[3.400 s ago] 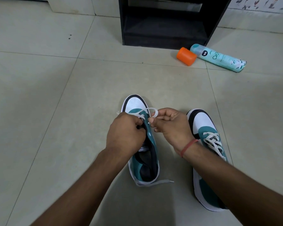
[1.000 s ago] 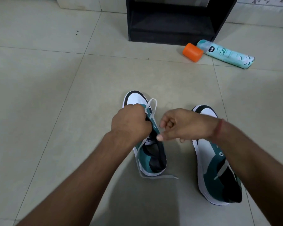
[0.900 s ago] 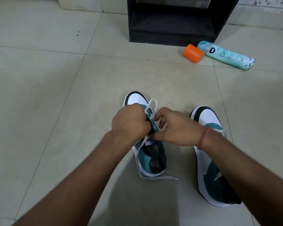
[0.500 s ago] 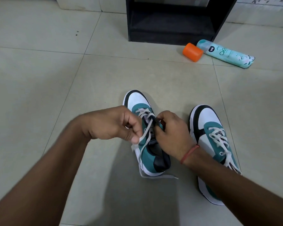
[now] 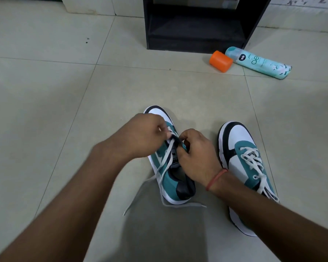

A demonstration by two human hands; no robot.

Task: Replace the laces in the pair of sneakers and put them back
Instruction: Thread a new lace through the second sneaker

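1. The left hand (image 5: 140, 137) has its fingers (image 5: 160, 127) curled in, and they pinch the flat white lace (image 5: 168, 154) at the upper eyelets of the left sneaker (image 5: 170, 178).
2. The right hand (image 5: 195, 156) curls over the dark tongue and collar of the same sneaker; its fingers are bent and pressed together on the tongue and lace, though exactly what they pinch is hidden behind the knuckles.
3. A thin red thread band (image 5: 215, 179) circles the right wrist.
4. From the pinch the lace runs down as a flat woven strip across the teal side panel, and its loose ends trail onto the floor beside and behind the heel.
5. The left sneaker stands upright on the floor, toe pointing away: white rounded toe cap edged in black, teal matte panels, dark heel collar, white rubbery sole.
6. The right sneaker (image 5: 242, 163) stands just beside it, apart from it, in the same colours, with a white lace criss-crossed through its eyelets.
7. The floor (image 5: 45, 110) is large, smooth, pale beige tiles with thin grout lines and a dull sheen.
8. Farther off stands a black, boxy open shelf unit (image 5: 197, 25) against a pale wall.
9. Near its lower right corner lie a round orange cap (image 5: 221, 61) and a pale turquoise spray can (image 5: 257, 62) on its side, the two almost touching.
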